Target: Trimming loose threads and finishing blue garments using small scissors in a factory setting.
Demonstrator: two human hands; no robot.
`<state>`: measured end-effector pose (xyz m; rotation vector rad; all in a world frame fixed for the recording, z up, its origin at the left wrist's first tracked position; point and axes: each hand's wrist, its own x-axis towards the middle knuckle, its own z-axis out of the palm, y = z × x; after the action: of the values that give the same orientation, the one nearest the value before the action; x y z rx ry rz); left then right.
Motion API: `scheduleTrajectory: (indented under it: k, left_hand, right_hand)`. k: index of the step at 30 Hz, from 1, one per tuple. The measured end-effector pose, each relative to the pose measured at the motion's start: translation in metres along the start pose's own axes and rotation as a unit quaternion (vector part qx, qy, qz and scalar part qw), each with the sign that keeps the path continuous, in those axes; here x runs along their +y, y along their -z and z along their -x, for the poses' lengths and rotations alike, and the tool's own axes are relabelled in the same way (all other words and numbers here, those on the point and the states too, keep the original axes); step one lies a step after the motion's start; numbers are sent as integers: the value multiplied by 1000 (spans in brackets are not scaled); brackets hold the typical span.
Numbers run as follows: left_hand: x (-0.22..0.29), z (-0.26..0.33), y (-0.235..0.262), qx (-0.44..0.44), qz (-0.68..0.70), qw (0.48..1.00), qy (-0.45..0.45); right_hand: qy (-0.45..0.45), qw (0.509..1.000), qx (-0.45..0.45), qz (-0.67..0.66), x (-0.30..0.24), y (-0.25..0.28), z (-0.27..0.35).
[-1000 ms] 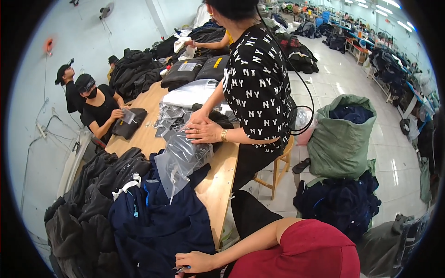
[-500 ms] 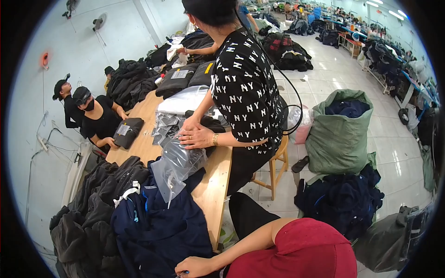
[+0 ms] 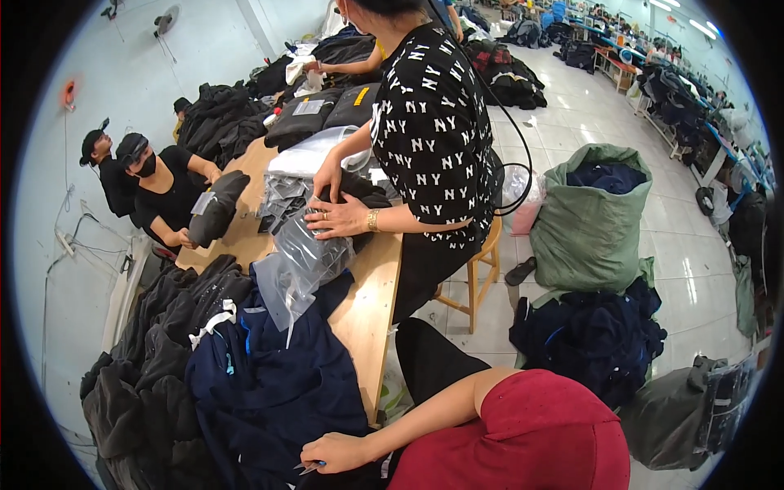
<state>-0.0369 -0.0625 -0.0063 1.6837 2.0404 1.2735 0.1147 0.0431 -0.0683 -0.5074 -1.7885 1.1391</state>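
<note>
My right hand (image 3: 333,453), at the end of an arm in a red sleeve, is closed around small metal thread snips (image 3: 310,468). Their blades point left over a navy garment (image 3: 286,384), which lies heaped at the near end of the wooden table. White and light blue trim shows along the garment's far part. My left hand is out of view. Beyond the navy cloth, a co-worker in a black patterned top presses both hands on a clear plastic bag (image 3: 302,257) around something dark.
Dark grey garments (image 3: 155,351) are piled at left. Across the wooden table (image 3: 371,318), a masked person holds a folded garment (image 3: 219,210). Packed garments (image 3: 306,118) lie farther back. A green sack (image 3: 592,233), a stool (image 3: 469,298) and a navy heap (image 3: 592,339) stand right.
The view has shifted slightly. The snips' blades now show beyond my right hand. The masked person has lifted and tilted the folded garment. One hand of the patterned-top co-worker has risen off the bag's middle.
</note>
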Motion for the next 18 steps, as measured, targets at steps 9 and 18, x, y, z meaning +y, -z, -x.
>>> scheduleTrajectory:
  k: [9,18]
  left_hand:
    - [-15,-8,33,245,124,941,200]
    - [-33,-7,34,116,114,966,202]
  right_hand:
    - [-55,990,71,111,20,38,-6]
    - [-136,987,58,66,31,80,-5]
